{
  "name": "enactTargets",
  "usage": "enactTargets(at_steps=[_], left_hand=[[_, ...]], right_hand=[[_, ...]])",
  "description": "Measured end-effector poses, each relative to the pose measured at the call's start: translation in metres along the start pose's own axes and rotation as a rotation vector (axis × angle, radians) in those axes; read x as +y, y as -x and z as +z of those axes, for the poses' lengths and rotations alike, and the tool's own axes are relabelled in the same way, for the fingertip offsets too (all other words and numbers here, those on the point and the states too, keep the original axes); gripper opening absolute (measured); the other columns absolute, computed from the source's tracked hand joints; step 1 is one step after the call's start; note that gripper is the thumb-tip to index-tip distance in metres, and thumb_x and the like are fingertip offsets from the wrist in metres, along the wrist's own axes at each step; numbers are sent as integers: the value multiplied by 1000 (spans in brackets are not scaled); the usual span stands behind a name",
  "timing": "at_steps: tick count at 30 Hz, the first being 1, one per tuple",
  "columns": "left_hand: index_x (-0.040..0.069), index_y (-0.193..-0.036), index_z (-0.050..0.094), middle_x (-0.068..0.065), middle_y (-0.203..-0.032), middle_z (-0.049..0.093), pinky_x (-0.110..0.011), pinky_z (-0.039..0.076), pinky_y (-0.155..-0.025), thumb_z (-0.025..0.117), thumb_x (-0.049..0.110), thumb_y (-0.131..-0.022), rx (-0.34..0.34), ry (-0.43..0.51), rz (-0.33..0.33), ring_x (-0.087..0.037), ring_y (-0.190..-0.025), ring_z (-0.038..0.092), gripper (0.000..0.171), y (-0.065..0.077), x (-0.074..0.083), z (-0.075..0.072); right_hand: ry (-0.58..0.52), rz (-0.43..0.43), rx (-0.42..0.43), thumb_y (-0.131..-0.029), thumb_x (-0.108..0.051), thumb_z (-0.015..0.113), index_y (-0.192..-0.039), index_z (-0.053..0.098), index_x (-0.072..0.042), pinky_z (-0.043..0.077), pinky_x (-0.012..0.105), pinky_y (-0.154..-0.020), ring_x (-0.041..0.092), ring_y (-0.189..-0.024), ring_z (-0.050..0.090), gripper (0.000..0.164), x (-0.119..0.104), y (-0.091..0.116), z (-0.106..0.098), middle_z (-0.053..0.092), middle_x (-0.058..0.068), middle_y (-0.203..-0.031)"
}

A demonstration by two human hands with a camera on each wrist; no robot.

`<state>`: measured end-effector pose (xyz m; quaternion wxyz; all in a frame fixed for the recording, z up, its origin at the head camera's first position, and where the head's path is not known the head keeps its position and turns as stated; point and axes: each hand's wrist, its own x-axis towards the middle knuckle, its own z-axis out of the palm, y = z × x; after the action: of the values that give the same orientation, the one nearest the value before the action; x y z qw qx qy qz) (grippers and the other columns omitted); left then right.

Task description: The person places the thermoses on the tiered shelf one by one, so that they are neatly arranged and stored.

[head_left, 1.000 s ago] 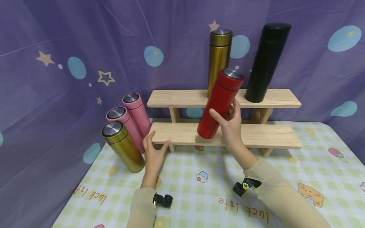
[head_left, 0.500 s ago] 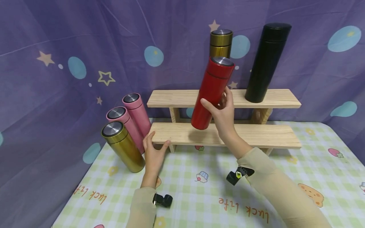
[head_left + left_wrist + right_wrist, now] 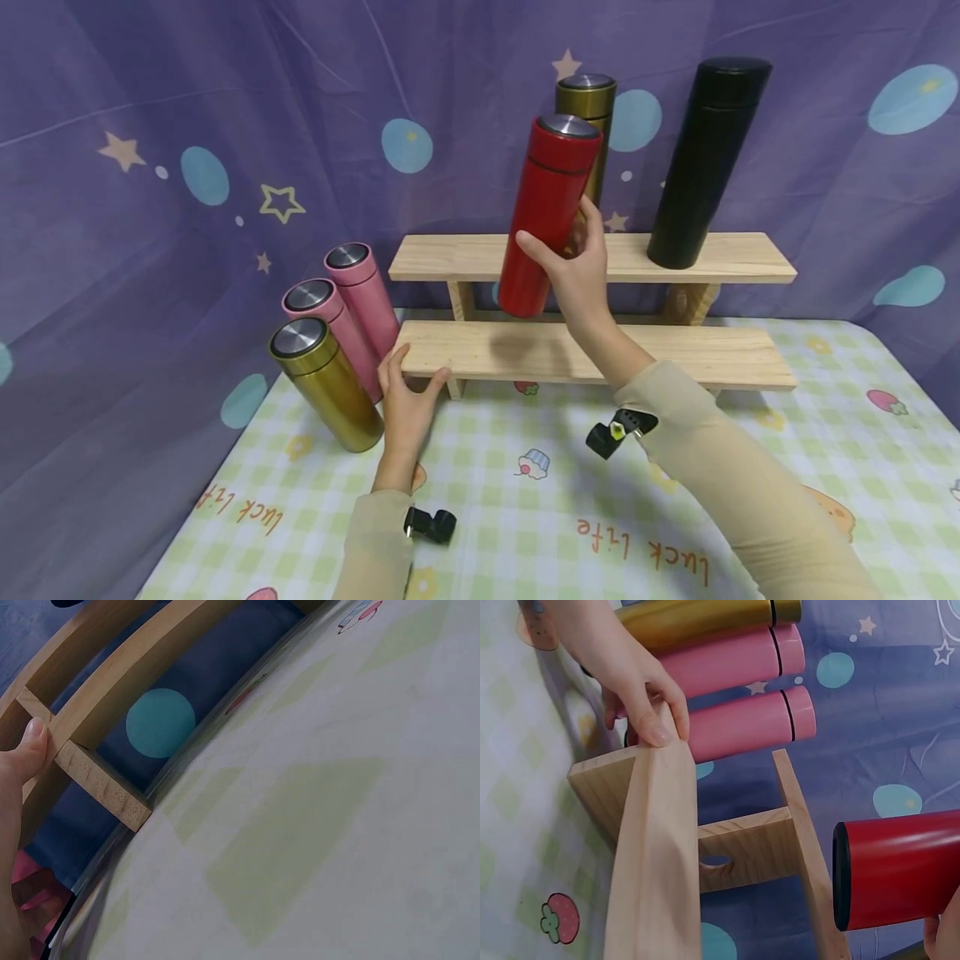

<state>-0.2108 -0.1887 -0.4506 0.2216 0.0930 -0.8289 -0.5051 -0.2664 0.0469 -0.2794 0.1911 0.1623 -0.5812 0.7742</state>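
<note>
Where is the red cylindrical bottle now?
In the head view, right of centre, the right hand holds the red cylindrical bottle in front of a gold cylindrical bottle and the upper wooden shelf.

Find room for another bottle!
Bare: pale wooden lower shelf, right of the left hand; pale wooden upper shelf, left of the red cylindrical bottle. Crowded: left of both, with two pink cylindrical bottles and a gold one.

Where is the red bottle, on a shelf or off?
Off: the right hand holds the red bottle raised, its base in front of the upper shelf, above the lower shelf.
</note>
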Motion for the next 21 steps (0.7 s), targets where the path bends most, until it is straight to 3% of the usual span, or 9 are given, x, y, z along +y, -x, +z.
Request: enactTargets(at_steps=[21], left_hand=[[18,-149,39,-7,-153,28,-52,32,-110,79,46,-83,6,1,18,-35,-137,37,82,1,0,-1]], right_hand=[[38,8,-13,-82,-21,79,-146,38,-17,48,38,-95,20,-119,53,76,-5,-24,29,55,5,-131]])
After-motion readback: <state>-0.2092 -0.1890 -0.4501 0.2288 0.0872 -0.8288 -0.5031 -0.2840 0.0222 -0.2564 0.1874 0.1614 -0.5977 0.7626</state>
